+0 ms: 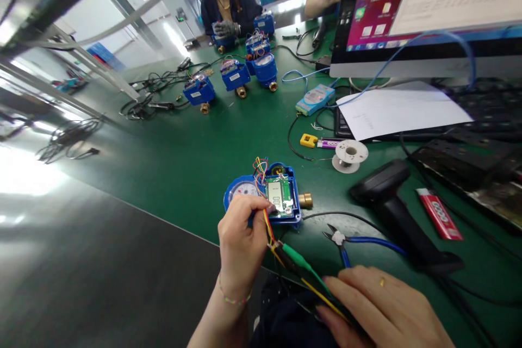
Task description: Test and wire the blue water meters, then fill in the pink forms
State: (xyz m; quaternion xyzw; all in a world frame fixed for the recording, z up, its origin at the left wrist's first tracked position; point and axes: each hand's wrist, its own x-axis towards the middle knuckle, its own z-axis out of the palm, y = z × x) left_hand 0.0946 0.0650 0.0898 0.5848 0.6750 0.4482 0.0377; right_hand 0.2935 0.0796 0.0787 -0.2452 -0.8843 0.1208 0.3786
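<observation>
A blue water meter (296, 176) with an open housing, a small LCD circuit board and a brass fitting lies near the table's front edge. My left hand (244, 228) is at its near side, fingers closed in a pinch on thin red and yellow wires (268, 227). Those wires run down to alligator clip leads (294, 255), one with a green sleeve. Lower right, my right hand (387, 304) is closed around the green, black and yellow leads; its fingertips are partly hidden. Blue-handled cutting pliers (339, 237) lie just beyond my right hand.
A barcode scanner (391, 212), solder spool (349, 156), red packet (439, 214) and blue device (315, 99) lie to the right, before a monitor (432, 5). Several blue meters (235, 75) stand farther back, where a co-worker's gloved hand (227, 29) touches one. Cables (150, 100) lie at left.
</observation>
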